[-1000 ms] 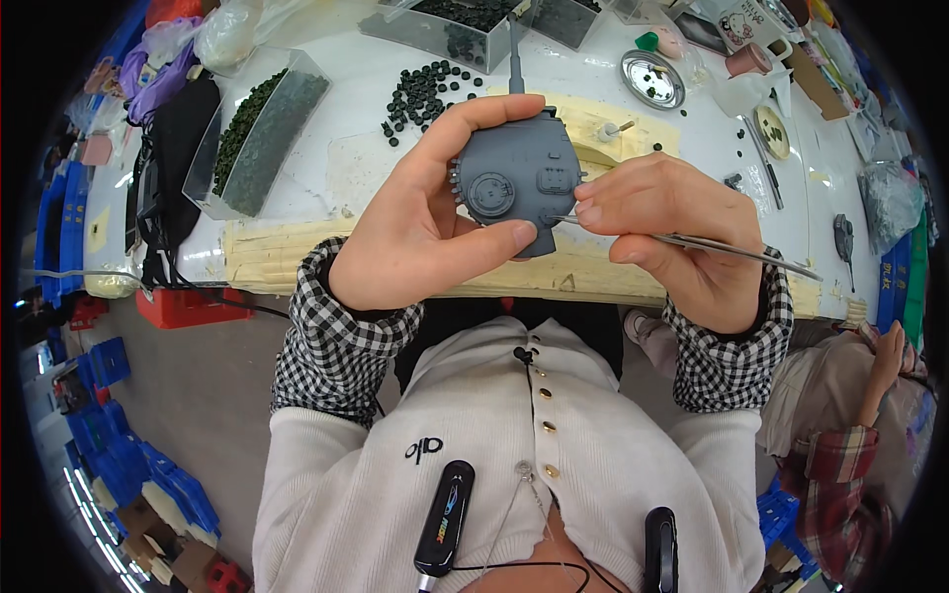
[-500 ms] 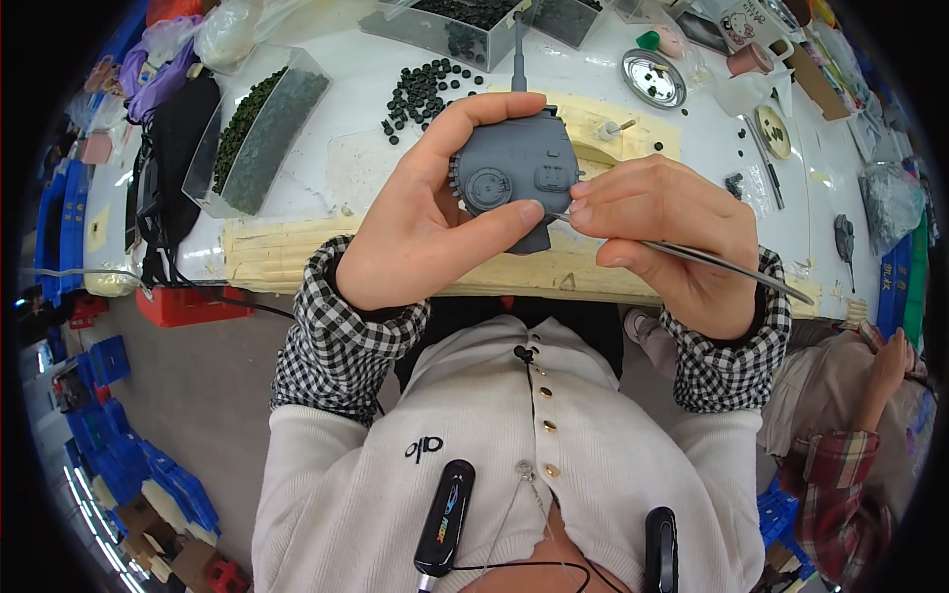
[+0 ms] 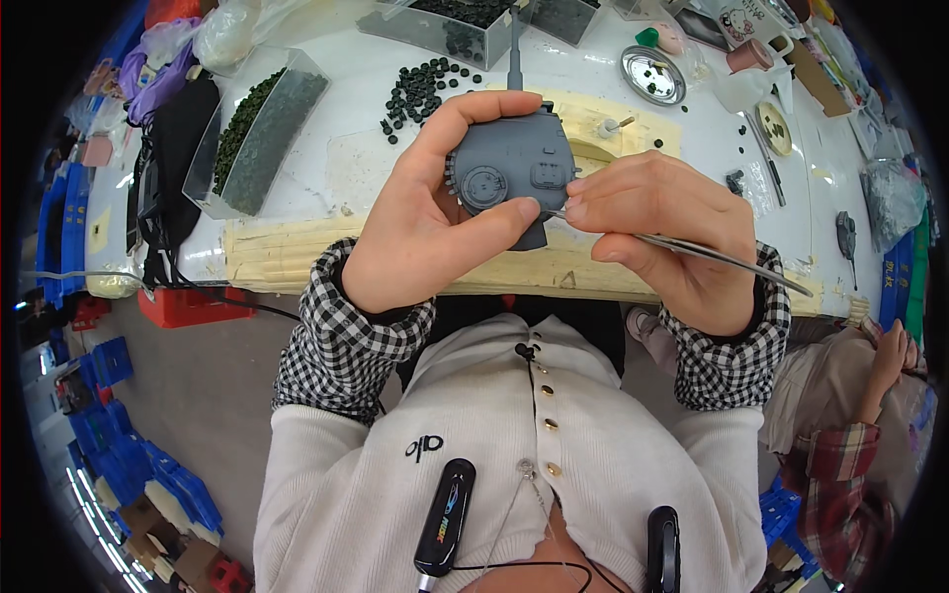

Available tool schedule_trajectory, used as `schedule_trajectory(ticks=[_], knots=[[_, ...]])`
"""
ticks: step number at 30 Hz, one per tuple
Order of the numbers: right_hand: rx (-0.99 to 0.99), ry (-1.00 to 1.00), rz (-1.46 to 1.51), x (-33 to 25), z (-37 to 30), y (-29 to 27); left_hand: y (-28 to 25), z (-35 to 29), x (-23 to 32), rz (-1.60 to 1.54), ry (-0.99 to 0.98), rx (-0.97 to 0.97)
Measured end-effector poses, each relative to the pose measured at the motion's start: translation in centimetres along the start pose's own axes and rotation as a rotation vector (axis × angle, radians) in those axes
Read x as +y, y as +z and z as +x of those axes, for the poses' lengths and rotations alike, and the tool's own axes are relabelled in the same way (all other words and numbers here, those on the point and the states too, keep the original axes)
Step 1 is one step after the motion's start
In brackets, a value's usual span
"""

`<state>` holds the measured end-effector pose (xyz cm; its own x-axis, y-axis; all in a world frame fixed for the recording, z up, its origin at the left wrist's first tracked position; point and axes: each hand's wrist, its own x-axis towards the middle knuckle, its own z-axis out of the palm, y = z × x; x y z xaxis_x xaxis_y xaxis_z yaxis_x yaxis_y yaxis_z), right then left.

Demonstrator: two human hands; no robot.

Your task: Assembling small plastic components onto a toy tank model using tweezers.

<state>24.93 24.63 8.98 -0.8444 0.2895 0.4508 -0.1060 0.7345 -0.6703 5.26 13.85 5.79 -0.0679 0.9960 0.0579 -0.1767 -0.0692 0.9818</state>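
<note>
A grey model tank turret [image 3: 519,158] with a long barrel pointing away from me is held above the near edge of the table. My left hand [image 3: 435,203] wraps round its left side, index finger across the far end and thumb on the near end. In my right hand [image 3: 672,232] are slim metal tweezers [image 3: 722,262], slanting down to the right. Their tip meets the turret's near right side, close to my left thumb. Whatever small part sits at the tip, if any, is hidden by my fingers.
Small dark wheels [image 3: 420,94] lie loose beyond my left hand. A clear bin [image 3: 257,128] of green parts stands at left, another clear bin [image 3: 445,35] at the back. A round metal dish [image 3: 652,76] sits back right. At far right is another person's hand [image 3: 895,351].
The turret and both hands have shifted very slightly to the left. My grip on the turret and on the tweezers is the same.
</note>
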Motion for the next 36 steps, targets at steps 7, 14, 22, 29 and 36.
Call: schedule_trajectory(ticks=[7, 14, 22, 29, 36], knots=[[0.432, 0.120, 0.285, 0.3, -1.8, -0.2, 0.1, 0.1, 0.6, -0.046, -0.051, 0.017], [0.540, 0.317, -0.479, 3.7, -2.5, 0.2, -0.5, 0.1, 0.4, -0.038, -0.046, 0.032], [0.436, 0.225, -0.610, 6.7, -1.7, 1.2, -0.4, 0.3, 0.6, -0.078, -0.081, 0.058], [0.501, 0.204, -0.558, 5.2, -1.4, 0.9, -0.4, 0.4, 0.8, -0.083, -0.102, 0.073], [0.590, 0.154, -0.321, 0.1, -0.9, 1.2, -0.2, 0.3, 1.0, -0.099, -0.095, 0.044]])
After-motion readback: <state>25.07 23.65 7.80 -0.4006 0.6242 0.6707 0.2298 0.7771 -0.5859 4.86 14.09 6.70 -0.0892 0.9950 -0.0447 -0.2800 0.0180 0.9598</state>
